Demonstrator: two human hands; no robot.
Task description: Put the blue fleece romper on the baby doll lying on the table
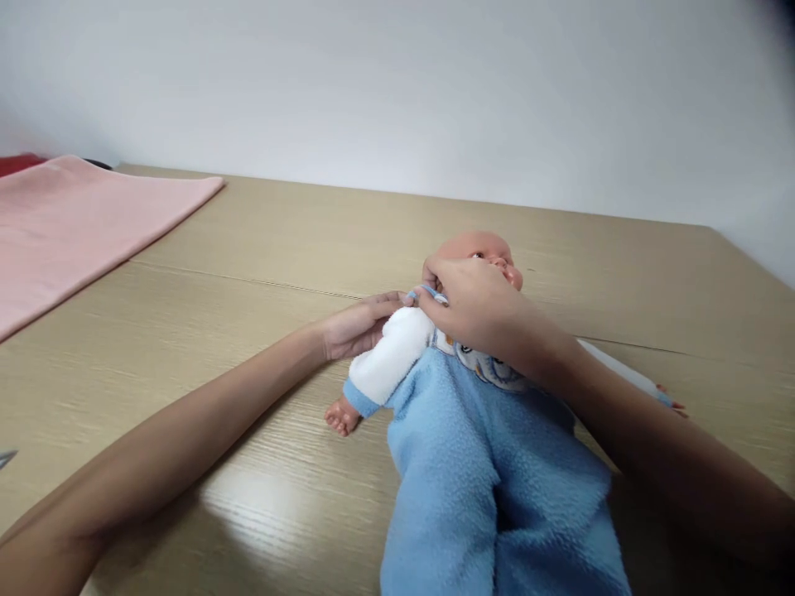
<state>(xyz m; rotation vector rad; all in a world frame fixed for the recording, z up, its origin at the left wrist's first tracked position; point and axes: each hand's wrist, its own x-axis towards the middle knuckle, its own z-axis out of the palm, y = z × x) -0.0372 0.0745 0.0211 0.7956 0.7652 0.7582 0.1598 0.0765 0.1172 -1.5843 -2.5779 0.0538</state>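
Note:
A baby doll (481,248) lies on its back on the wooden table (261,248), dressed in a light blue fleece suit (490,472) with white sleeves (391,356). My left hand (357,324) is closed on the suit's shoulder edge beside the doll's neck. My right hand (475,302) covers the doll's chest and chin and pinches the blue collar trim (428,292) at the same shoulder. The two hands nearly touch there. The doll's bare hand (341,416) sticks out of the near sleeve.
A pink cloth (74,223) lies spread on the table at the far left, with a red thing (18,162) behind it. A white wall stands beyond the table's far edge. A small metallic object (6,458) shows at the left border.

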